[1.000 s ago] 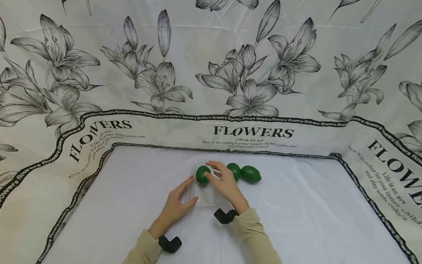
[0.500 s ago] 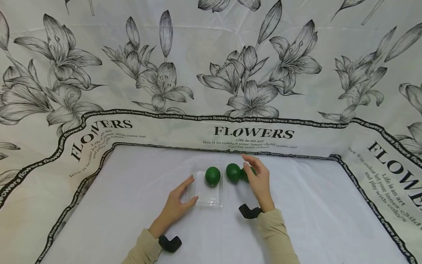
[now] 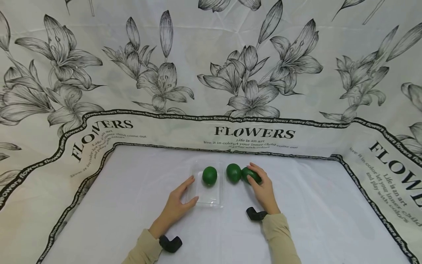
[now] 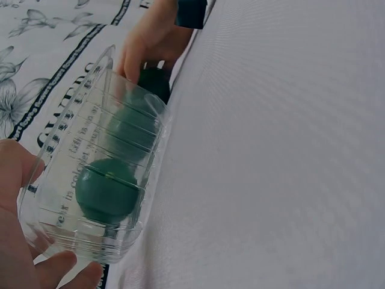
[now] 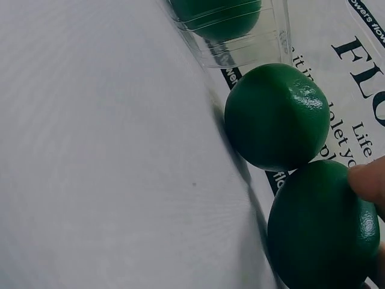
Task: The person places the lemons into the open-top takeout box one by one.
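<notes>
A clear plastic box (image 3: 206, 200) stands on the white cloth with one green lime (image 3: 209, 176) inside. My left hand (image 3: 174, 205) holds the box at its left side; in the left wrist view, fingers (image 4: 57, 271) and thumb lie on either side of its near end. Just right of the box sits a second lime (image 3: 233, 173), and a third lime (image 3: 249, 175) lies against it. My right hand (image 3: 263, 189) grips that third lime between thumb and fingers. The right wrist view shows a fingertip (image 5: 367, 180) on its skin.
White cloth (image 3: 313, 220) covers the tabletop. Behind and at the sides rises a flower-printed fabric backdrop (image 3: 178, 132) with black lettered bands. A black wrist mount (image 3: 170, 244) sits on the left wrist, another mount (image 3: 255, 214) on the right.
My right hand has left the lime in the box and moved right to the farthest lime, closing its fingers on it. The boxed lime rolled slightly. My left hand stays in place.
</notes>
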Available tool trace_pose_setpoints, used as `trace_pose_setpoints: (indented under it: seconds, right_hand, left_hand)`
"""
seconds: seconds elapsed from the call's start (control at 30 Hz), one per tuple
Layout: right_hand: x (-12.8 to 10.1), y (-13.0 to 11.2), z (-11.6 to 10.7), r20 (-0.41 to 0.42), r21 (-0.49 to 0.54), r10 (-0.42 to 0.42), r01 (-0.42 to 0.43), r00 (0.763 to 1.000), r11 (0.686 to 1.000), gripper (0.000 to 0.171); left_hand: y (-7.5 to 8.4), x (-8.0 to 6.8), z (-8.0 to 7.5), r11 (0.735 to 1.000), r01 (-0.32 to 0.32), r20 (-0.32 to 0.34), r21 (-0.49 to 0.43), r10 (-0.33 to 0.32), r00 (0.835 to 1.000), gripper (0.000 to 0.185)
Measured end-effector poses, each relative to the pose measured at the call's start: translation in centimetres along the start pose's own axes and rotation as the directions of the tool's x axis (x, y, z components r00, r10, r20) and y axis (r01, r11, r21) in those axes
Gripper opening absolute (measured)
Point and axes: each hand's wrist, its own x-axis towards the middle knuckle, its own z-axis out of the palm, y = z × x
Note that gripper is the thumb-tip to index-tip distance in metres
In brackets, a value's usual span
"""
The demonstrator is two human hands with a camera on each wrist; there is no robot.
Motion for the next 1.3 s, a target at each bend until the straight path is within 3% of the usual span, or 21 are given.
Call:
trace_pose_setpoints:
  seconds: [0.2,0.43,0.6,0.77,0.9,1.1,1.3]
  right_hand:
    - [0.1,3.1,0.3,-0.026,-0.044,0.027,-0.028,0.999,0.999,0.043]
    - [0.2,3.9,0.2,-0.092,-0.066,0.137,-0.144,0.986,0.987,0.054]
    - [0.0,3.7,0.3,-0.152,-0.083,0.179,-0.193,0.972,0.978,0.054]
    - [0.1,3.7,0.4,-0.19,-0.093,0.211,-0.232,0.959,0.968,0.053]
    - [0.1,3.7,0.5,-0.194,-0.093,0.229,-0.25,0.954,0.964,0.054]
    - [0.0,3.6,0.5,-0.174,-0.096,0.178,-0.197,0.968,0.976,0.051]
    - [0.1,3.7,0.5,-0.148,-0.13,0.114,-0.133,0.982,0.982,0.043]
  left_hand:
    - [-0.1,0.1,0.1,1.0,-0.009,0.002,-0.003,0.009,1.0,0.06]
    - [-4.7,-0.4,1.4,1.0,-0.017,-0.002,-0.005,0.017,1.0,0.063]
    - [-4.9,-0.5,1.4,1.0,-0.025,-0.002,-0.012,0.025,1.0,0.063]
    - [-4.4,-0.4,1.4,1.0,-0.024,-0.016,0.004,0.024,1.0,0.064]
    - [-3.0,-0.2,1.0,0.999,-0.038,-0.018,0.013,0.038,0.999,0.062]
    - [-0.4,0.1,0.0,1.0,-0.018,0.003,0.003,0.018,1.0,0.059]
    - [-0.1,0.2,0.0,1.0,-0.015,0.001,-0.013,0.015,1.0,0.059]
